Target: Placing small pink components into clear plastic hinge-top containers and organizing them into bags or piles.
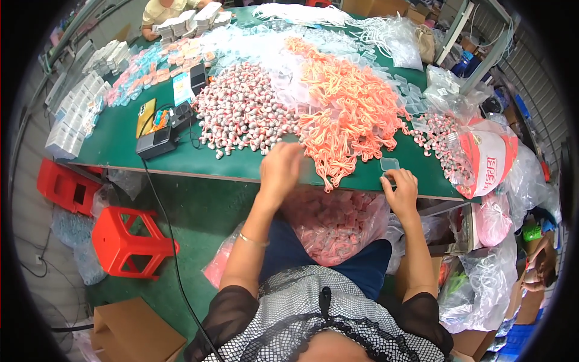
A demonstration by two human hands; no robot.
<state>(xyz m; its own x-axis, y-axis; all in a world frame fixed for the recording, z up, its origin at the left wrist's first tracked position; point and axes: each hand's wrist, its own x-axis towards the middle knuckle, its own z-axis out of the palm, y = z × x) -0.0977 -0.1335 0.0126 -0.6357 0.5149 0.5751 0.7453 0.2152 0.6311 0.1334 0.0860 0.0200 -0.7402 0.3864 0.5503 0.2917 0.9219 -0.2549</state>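
In the head view, your left hand (281, 171) is over the near edge of the green-topped bench (114, 142), fingers bent and blurred; whether they grasp anything, you cannot tell from here. It is just beside the heap of small round grey, white and red pieces (247, 111) and the near end of the tangled orange looped cords (350, 108). If you take from either, a light fingertip pinch at the fringe should serve better than a reach into the middle, since the round pieces would probably roll and one cord could drag its neighbours along.

Your right hand (402, 187) is at the bench edge, thumb and fingers bent toward each other, with the fingertips at the near side of a clear, square, thin plastic case (389, 163). The case is just right of the cords' near end; whether it is pinched or only touched, you cannot tell. Handle it by its rim, as clear plastic likely marks and slips easily, and keep it inward of the edge so that it does not drop.

More clear plastic cases (410, 93) are spread beyond, right of the cords. Work close to the heap's border, and mind the loose loops near your left fingers, which could snag.
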